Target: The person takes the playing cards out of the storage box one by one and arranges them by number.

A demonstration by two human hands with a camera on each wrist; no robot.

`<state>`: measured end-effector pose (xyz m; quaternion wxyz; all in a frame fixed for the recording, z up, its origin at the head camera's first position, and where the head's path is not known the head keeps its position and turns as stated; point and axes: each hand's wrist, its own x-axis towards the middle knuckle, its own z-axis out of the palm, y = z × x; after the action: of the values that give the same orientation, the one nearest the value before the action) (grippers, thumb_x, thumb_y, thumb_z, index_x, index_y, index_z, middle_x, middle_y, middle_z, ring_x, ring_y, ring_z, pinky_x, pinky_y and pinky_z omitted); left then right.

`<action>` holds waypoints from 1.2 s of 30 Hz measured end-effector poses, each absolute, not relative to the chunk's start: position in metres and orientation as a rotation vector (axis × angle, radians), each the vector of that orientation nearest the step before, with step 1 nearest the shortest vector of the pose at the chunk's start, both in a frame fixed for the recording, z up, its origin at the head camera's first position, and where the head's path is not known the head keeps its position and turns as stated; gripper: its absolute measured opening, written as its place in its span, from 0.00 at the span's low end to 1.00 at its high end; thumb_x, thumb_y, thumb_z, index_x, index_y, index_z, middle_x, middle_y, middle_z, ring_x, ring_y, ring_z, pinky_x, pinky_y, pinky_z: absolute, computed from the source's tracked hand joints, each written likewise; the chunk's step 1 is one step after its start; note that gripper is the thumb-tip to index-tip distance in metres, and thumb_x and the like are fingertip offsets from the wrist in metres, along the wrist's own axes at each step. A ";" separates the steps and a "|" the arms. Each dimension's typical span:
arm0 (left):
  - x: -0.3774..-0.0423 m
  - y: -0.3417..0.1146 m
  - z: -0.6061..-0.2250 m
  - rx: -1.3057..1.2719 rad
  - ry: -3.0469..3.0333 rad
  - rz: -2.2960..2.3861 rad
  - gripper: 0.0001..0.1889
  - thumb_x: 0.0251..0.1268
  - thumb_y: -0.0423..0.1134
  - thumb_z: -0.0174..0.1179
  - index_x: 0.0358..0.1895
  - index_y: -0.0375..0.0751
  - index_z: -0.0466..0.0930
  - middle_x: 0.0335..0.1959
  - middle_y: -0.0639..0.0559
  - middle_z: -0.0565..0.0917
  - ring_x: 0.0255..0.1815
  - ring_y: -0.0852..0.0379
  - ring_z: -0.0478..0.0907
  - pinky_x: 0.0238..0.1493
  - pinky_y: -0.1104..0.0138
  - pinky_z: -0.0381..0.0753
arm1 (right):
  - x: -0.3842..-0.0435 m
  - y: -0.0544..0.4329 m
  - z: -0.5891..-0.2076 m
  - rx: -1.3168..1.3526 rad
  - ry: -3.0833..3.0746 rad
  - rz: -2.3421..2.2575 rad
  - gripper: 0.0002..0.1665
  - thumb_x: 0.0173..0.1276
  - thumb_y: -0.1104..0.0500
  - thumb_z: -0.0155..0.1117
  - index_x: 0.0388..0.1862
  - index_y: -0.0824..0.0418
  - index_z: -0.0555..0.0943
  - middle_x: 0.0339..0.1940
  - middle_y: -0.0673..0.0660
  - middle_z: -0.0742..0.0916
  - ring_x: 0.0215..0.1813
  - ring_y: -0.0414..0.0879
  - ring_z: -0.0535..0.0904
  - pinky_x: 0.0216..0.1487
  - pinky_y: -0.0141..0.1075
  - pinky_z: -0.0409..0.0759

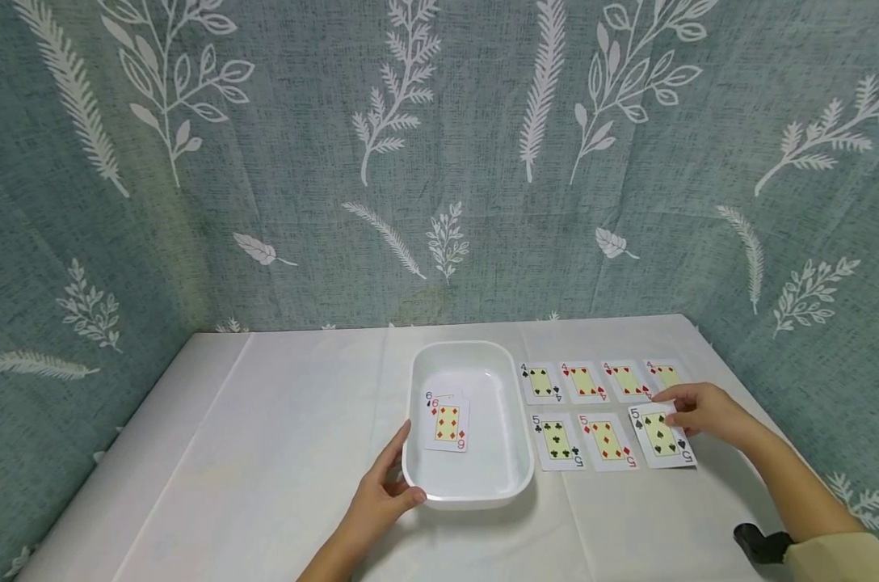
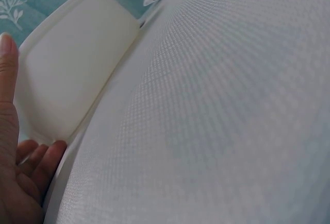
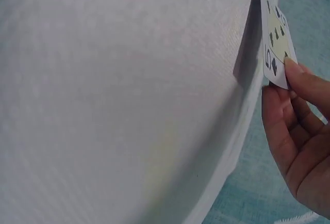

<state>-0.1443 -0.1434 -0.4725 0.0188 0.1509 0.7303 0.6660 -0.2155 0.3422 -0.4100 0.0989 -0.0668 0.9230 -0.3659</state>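
Note:
My left hand (image 1: 383,491) grips the near-left corner of a white plastic tray (image 1: 499,461). In the left wrist view its thumb lies along the tray wall and its fingers curl at the base. Inside the tray a six of diamonds (image 1: 448,423) overlaps a black six (image 1: 431,412). On the right, my right hand (image 1: 704,414) pinches a five of spades (image 1: 658,436) at its edge between thumb and fingers. The right wrist view shows that card tilted, lifted off the cloth. Left of it lie a five of diamonds (image 1: 607,443) and a five of clubs (image 1: 557,443).
Behind the fives runs a row of fours: a black four (image 1: 540,381), a four of hearts (image 1: 583,381), and red ones, the last (image 1: 663,370) partly behind my right hand. White cloth (image 1: 265,453) covers the table. A leaf-patterned curtain (image 1: 476,267) surrounds the back and sides.

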 end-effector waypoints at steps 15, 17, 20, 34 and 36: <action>-0.145 -0.143 -0.472 0.465 2.292 2.055 0.47 0.50 0.45 0.69 0.74 0.47 0.53 0.57 0.33 0.73 0.44 0.52 0.80 0.45 0.72 0.81 | -0.218 0.337 -0.417 -0.092 2.775 -0.962 0.17 0.57 0.69 0.67 0.45 0.74 0.75 0.24 0.55 0.74 0.26 0.45 0.75 0.25 0.36 0.80; -0.145 -0.143 -0.471 0.437 2.289 2.052 0.48 0.49 0.44 0.69 0.74 0.48 0.53 0.57 0.33 0.73 0.44 0.52 0.80 0.46 0.72 0.81 | -0.218 0.335 -0.415 -0.092 2.788 -0.937 0.17 0.56 0.69 0.68 0.43 0.74 0.75 0.24 0.55 0.74 0.26 0.45 0.74 0.25 0.36 0.80; -0.144 -0.143 -0.471 0.427 2.293 2.045 0.48 0.49 0.44 0.69 0.74 0.48 0.53 0.57 0.32 0.72 0.44 0.52 0.81 0.46 0.72 0.81 | -0.218 0.333 -0.412 -0.098 2.808 -0.897 0.17 0.54 0.69 0.69 0.41 0.74 0.75 0.25 0.55 0.74 0.27 0.45 0.73 0.26 0.36 0.79; -0.145 -0.142 -0.473 0.429 2.280 2.064 0.48 0.49 0.44 0.70 0.74 0.48 0.53 0.58 0.33 0.73 0.44 0.51 0.81 0.46 0.72 0.81 | -0.218 0.328 -0.409 -0.127 2.899 -0.799 0.19 0.52 0.67 0.72 0.38 0.71 0.74 0.23 0.54 0.75 0.25 0.45 0.71 0.24 0.35 0.71; -0.145 -0.142 -0.473 0.431 2.272 2.071 0.48 0.49 0.44 0.70 0.74 0.49 0.53 0.58 0.33 0.72 0.45 0.50 0.80 0.46 0.72 0.81 | -0.218 0.327 -0.409 -0.140 2.910 -0.795 0.19 0.52 0.66 0.73 0.39 0.70 0.74 0.23 0.53 0.75 0.25 0.45 0.70 0.24 0.34 0.71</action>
<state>-0.1447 -0.1418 -0.4730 0.0189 0.1387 0.7318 0.6670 -0.2182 0.3269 -0.4087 0.0606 -0.0464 0.9618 -0.2628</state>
